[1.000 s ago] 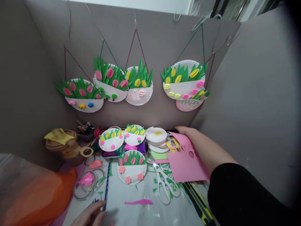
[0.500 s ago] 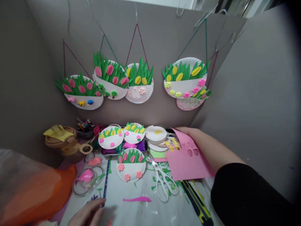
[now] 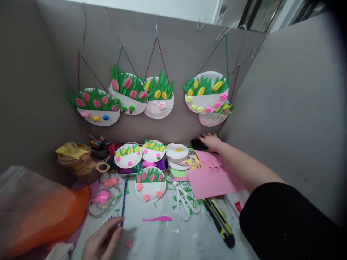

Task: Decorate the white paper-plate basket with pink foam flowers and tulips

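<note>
My right hand [image 3: 211, 141] reaches to the back right, fingers spread beside and over the edge of a dark flat object that looks like a phone [image 3: 199, 144]. Under that forearm lies a pink paper sheet [image 3: 214, 180] with oval cut-outs. At the lower left, my left hand [image 3: 103, 240] rests with its fingers loosely curved and thumb apart, nothing visible in them. Close to its fingertips is a blue patterned strip [image 3: 124, 198]. A small pinkish-red bit [image 3: 128, 244] lies just right of this hand. Ahead stands a paper-plate basket [image 3: 150, 189] with pink tulips and flowers.
White scissors [image 3: 184, 202], a yellow-black cutter [image 3: 220, 224] and a pink modelling tool [image 3: 157, 219] lie on the table. Behind are small plate baskets [image 3: 128, 160] and white plates [image 3: 176, 153]. A lidded cup [image 3: 74, 159] and orange bag [image 3: 62, 216] stand left. Finished baskets [image 3: 157, 108] hang on the back panel.
My right hand has moved from the pink sheet's far edge to the dark flat object, and the sheet now lies flatter. The left hand stays nearly in place. The view has shifted slightly.
</note>
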Demonstrator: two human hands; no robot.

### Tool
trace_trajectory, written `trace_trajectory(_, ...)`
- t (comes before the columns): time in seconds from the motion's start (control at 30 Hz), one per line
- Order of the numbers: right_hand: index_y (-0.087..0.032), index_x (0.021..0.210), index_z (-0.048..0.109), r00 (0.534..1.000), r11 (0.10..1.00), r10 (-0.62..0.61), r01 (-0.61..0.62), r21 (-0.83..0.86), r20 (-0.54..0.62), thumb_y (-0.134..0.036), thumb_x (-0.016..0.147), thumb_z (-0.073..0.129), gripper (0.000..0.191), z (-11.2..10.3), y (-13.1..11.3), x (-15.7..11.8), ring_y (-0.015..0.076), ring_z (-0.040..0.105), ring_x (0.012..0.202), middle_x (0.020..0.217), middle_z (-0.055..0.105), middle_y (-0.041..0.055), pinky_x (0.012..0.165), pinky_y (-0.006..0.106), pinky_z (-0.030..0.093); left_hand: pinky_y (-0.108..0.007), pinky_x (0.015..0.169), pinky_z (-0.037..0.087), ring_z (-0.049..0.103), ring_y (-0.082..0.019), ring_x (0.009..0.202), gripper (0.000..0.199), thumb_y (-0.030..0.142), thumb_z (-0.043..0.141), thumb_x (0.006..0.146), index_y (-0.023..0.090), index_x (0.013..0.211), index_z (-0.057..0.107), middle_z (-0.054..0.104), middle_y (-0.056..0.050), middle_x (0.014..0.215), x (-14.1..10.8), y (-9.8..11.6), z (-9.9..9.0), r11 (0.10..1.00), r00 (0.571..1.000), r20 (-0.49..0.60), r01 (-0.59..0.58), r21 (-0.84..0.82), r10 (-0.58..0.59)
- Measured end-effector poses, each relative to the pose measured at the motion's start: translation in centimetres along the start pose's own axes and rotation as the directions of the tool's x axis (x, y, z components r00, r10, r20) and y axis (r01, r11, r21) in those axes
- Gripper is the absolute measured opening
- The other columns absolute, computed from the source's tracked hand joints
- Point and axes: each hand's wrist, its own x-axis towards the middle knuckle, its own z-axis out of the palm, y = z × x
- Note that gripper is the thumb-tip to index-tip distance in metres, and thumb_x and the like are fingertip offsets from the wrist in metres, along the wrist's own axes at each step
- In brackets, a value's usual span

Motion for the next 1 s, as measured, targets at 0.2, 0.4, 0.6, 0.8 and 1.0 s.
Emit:
trace_trajectory(0.2,-0.016,0.133,0.035,0.965,0.976,0.214,-0.216,0.002,-0.153,-0.024,0.057,0.072,0.085,-3.5,-4.2,-4.8,0.0395,0.039,0.113,0.126,0.04,0.0212,0.087,0.054,0.035,-0.02,0.054,0.05,0.064,-0.015,0.059,0.026,0.037,0.058,0.079,0.018,0.093,0.068,0.068,-0.003,0.071,0.4,1.4,0.2,0.999,0.999,0.005,-0.044,-0.025,0.044)
trace_trajectory(0.4,-0.019,0.136,0.03,0.909,0.935,0.346,-0.314,0.164,-0.232,-0.038,0.062,0.068,0.085,-5.3,-8.7,-16.1,0.0291,0.048,0.106,0.117,0.047,0.0128,0.087,0.038,0.042,-0.022,0.054,0.046,0.059,-0.014,0.056,0.028,0.039,0.055,0.081,0.017,0.095,0.065,0.065,-0.002,0.069,0.1,1.4,0.5,0.995,0.995,0.044,-0.092,-0.029,0.094)
trace_trajectory(0.6,-0.018,0.133,0.037,0.816,0.822,0.516,-0.386,0.419,-0.261,-0.036,0.062,0.064,0.078,-1.6,-12.5,-34.1,0.0317,0.05,0.109,0.115,0.052,0.0126,0.09,0.041,0.041,-0.021,0.052,0.045,0.059,-0.013,0.054,0.03,0.04,0.055,0.08,0.018,0.097,0.064,0.066,-0.001,0.066,-0.1,1.8,0.5,0.988,0.986,0.066,-0.148,-0.041,0.15)
trace_trajectory(0.8,-0.003,0.134,0.037,0.671,0.644,0.738,-0.733,0.218,0.075,-0.036,0.062,0.063,0.082,4.9,-13.1,-42.6,0.034,0.055,0.106,0.115,0.056,0.021,0.088,0.039,0.042,-0.021,0.054,0.047,0.062,-0.014,0.058,0.032,0.044,0.055,0.079,0.018,0.096,0.065,0.069,-0.002,0.072,0.2,1.9,0.4,0.982,0.979,0.077,-0.19,0.002,0.189)
trace_trajectory(1.0,0.001,0.127,0.043,0.602,0.59,0.79,-0.798,0.123,0.114,-0.039,0.067,0.06,0.074,6.8,-10.7,-41.0,0.0346,0.059,0.101,0.11,0.06,0.0241,0.085,0.04,0.044,-0.019,0.053,0.047,0.062,-0.012,0.056,0.033,0.044,0.055,0.079,0.018,0.097,0.065,0.068,0.0,0.07,0.2,1.8,0.6,0.981,0.979,0.065,-0.194,0.025,0.192)
